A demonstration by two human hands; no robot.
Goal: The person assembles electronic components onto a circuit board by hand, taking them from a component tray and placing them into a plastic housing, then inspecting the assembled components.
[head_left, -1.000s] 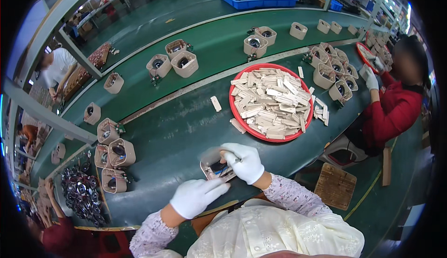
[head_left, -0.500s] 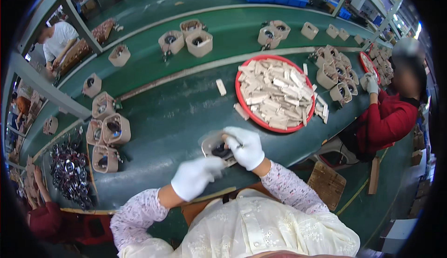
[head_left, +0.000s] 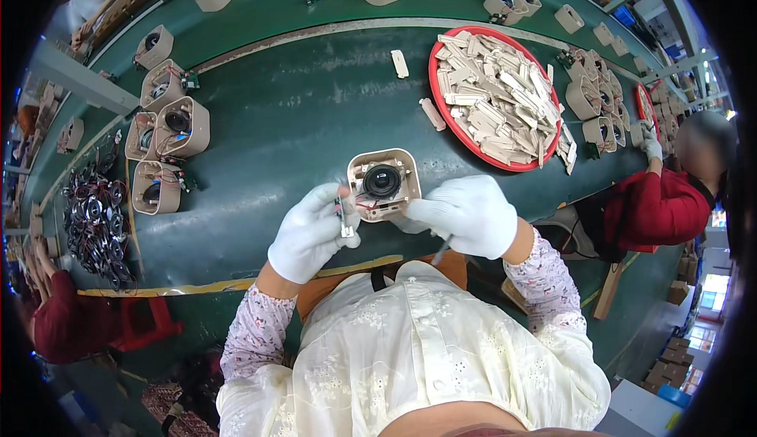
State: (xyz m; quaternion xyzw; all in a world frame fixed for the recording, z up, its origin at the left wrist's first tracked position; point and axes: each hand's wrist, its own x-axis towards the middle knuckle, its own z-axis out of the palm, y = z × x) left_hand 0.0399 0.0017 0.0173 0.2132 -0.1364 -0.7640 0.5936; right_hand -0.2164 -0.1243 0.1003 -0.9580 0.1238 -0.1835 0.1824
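Note:
In front of me on the bench, a beige plastic housing faces up, with a round black speaker seated inside. My left hand, in a white glove, pinches a small circuit board just left of the housing; a thin red wire runs from there toward the speaker. The white-gloved right hand is closed at the housing's lower right corner. A thin grey rod-like tool sticks out below its palm; its kind is unclear, and the fingers hide the rest.
A red round tray heaped with beige plastic strips stands to the right. Several housings with speakers and a pile of loose speakers are on the left. More housings stand near a co-worker in red at the right.
My view has tipped downward. My left hand has come up beside the housing and now holds the circuit board. My right hand has moved from over the housing to its lower right corner.

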